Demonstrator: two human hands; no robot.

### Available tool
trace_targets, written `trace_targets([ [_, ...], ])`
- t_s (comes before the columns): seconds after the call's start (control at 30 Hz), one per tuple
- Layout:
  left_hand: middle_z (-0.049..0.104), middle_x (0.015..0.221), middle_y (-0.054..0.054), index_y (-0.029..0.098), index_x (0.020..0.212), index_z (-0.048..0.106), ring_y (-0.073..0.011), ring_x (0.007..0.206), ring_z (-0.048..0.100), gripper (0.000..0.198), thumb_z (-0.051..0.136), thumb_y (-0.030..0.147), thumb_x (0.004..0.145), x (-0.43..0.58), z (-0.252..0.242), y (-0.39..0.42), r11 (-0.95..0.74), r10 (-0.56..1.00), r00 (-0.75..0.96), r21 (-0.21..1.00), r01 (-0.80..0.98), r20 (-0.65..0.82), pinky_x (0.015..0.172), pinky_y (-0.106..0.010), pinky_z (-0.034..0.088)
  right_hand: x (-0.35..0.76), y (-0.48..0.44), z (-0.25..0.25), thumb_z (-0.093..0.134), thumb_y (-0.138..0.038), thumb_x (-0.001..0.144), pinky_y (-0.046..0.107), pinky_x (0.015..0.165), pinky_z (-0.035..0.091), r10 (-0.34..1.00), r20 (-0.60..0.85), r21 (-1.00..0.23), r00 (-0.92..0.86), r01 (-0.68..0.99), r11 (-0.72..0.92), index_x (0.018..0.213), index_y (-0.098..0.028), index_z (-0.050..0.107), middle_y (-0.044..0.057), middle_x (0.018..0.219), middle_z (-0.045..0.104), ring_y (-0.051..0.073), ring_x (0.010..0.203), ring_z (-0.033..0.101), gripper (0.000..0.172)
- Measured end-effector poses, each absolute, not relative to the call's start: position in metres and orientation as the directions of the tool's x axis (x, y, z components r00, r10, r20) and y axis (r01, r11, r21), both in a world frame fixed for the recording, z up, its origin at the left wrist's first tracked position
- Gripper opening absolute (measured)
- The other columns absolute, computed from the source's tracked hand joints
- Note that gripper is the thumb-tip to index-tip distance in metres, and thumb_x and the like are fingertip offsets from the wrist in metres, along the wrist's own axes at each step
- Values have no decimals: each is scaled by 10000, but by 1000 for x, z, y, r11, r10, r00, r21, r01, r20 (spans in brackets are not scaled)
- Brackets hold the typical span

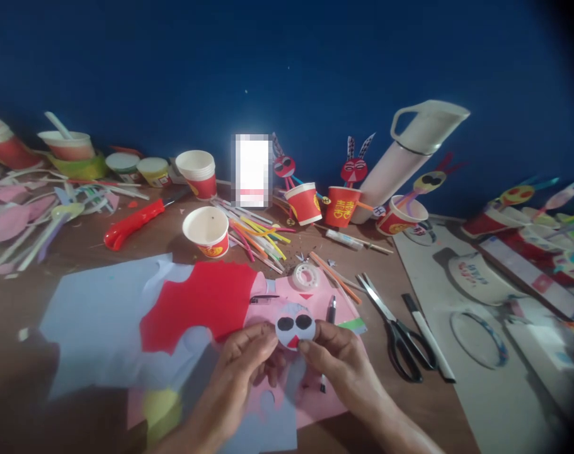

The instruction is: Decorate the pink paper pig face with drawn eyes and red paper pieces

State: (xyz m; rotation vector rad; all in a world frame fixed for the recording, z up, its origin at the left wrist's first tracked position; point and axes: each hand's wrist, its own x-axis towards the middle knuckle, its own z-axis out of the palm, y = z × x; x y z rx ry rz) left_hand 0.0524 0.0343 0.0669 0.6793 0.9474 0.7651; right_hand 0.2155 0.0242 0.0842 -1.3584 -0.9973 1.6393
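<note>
Over at nine o'clock in the view there's a red-handled tool (135,222), then pale blue paper (92,315) and a red paper piece (199,302) around eight. At six, the left hand (249,359) is pinching one edge of a little white paper face (295,334), black eyes and red triangle showing, above pink paper (310,403). The right hand (341,356) pinches its other edge. Near four: black-handled scissors (400,343), tips toward eleven, and a black-and-white marker (431,340) just beside.

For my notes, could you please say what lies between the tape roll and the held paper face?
In the head view, a red triangle on pink paper lies between the tape roll and the paper face.
</note>
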Motion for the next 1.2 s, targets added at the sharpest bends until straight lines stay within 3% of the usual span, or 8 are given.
trace_targets([
  [0.3, 455, 544, 40, 149, 648, 560, -89, 520, 368, 161, 585, 295, 712, 61, 80, 42, 578, 771, 361, 814, -50, -525, 504, -220, 292, 217, 22, 76, 635, -303, 761, 186, 475, 315, 917, -391, -919, -79, -30, -394, 601, -154, 506, -40, 542, 493, 70, 498, 380, 254],
  [0.43, 413, 548, 51, 153, 645, 553, -90, 535, 328, 176, 591, 318, 693, 62, 80, 44, 567, 782, 321, 824, -12, -534, 501, -218, 267, 218, 20, 72, 648, -358, 763, 189, 452, 303, 916, -388, -918, -102, -49, -394, 597, -157, 506, -43, 523, 473, 70, 474, 381, 296],
  [0.63, 411, 537, 55, 157, 639, 536, -87, 519, 333, 212, 616, 345, 699, 59, 75, 43, 561, 782, 327, 828, 1, -530, 492, -214, 269, 228, 20, 73, 557, -463, 843, 213, 485, 348, 925, -352, -925, -147, -100, -367, 742, -146, 588, -14, 566, 533, 93, 490, 464, 334],
  [0.93, 452, 598, 41, 158, 699, 552, -98, 547, 380, 134, 591, 285, 721, 60, 77, 40, 553, 744, 434, 833, 27, -508, 511, -220, 326, 221, 23, 83, 672, -400, 738, 180, 475, 293, 888, -406, -888, -214, -137, -439, 657, -155, 529, -57, 571, 409, 69, 522, 325, 295],
  [1.07, 471, 616, 36, 154, 721, 581, -97, 564, 388, 124, 602, 276, 729, 59, 78, 38, 537, 754, 459, 843, -19, -470, 527, -213, 324, 217, 19, 85, 694, -390, 725, 187, 491, 343, 877, -447, -872, -177, -132, -471, 692, -154, 584, -44, 590, 455, 75, 525, 368, 263],
  [1.2, 494, 589, 29, 150, 767, 605, -99, 544, 398, 187, 600, 335, 742, 62, 85, 36, 544, 772, 435, 836, -77, -463, 529, -218, 327, 214, 19, 85, 722, -379, 711, 205, 533, 415, 918, -391, -883, -70, -254, -396, 733, -167, 645, -18, 623, 562, 96, 543, 464, 226],
])
